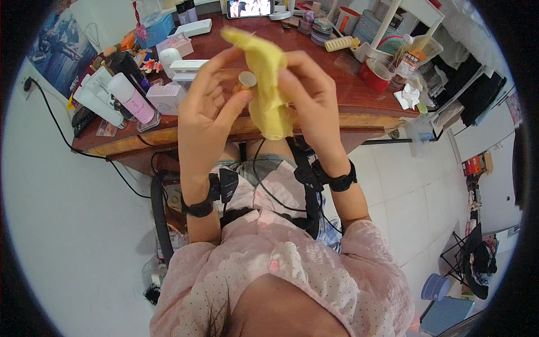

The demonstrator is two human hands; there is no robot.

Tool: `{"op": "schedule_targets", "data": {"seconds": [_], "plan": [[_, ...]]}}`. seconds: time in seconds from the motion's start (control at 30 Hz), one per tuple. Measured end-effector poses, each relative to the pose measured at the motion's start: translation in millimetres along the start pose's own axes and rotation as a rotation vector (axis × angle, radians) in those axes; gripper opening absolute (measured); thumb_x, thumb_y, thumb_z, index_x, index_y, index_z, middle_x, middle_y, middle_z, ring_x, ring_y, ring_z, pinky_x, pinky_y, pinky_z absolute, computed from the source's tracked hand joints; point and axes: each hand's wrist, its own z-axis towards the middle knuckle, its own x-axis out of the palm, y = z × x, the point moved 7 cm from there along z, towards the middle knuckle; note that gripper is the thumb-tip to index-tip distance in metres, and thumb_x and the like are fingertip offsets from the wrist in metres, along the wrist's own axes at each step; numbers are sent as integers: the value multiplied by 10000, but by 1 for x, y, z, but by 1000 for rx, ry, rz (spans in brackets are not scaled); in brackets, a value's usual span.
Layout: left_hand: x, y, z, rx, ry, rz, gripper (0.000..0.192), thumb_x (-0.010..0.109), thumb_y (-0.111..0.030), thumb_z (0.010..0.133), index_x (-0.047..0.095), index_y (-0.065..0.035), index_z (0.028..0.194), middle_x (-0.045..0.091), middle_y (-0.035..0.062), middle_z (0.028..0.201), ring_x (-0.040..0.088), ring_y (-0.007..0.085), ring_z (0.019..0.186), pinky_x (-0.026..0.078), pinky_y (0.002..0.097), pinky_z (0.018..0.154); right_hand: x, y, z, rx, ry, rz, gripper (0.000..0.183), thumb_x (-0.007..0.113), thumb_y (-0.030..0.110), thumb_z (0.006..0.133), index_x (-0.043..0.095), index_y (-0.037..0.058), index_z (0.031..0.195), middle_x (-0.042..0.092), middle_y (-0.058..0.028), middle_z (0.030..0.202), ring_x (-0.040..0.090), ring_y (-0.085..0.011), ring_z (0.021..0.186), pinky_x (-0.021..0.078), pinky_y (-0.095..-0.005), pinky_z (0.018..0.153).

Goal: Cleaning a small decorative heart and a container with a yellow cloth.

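Note:
Above the desk's front edge, both hands are raised around a limp yellow piece, which looks like cloth or thin rubber [269,92]. My right hand [309,94] pinches its right side between thumb and fingers. My left hand [214,99] holds a small round item with a pale flat top [247,79] between thumb and fingertips, right beside the yellow piece. Whether the left fingers also touch the yellow piece, I cannot tell. The top end of the yellow piece is slightly blurred and leans left. Each wrist wears a black strap with a cable.
The reddish wooden desk [307,42] bears bottles and boxes at left, including a pink-and-white bottle [134,101]. A phone with a lit screen [249,8] stands at the back. A red container [376,75] and a yellow comb-like clip [339,44] lie at right. Black cables hang near my lap.

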Motion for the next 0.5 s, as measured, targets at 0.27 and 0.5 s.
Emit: {"op": "schedule_targets", "data": {"seconds": [0.27,0.5], "plan": [[-19,13,-6,-194,-169,149,321,527,37,823,498,49,1142,609,91,999,586,144,911,474,254,799,9,17,0,-362,137,-464,188,662,81,763,629,0,930,576,-78,946,585,-168,828,461,-253,714],[-14,19,-3,-51,-102,102,292,527,33,830,526,49,1122,611,77,1010,575,109,919,467,242,799,10,20,2,-336,193,-539,211,697,35,702,641,-14,900,579,-69,938,563,-164,814,450,-254,712]]}}
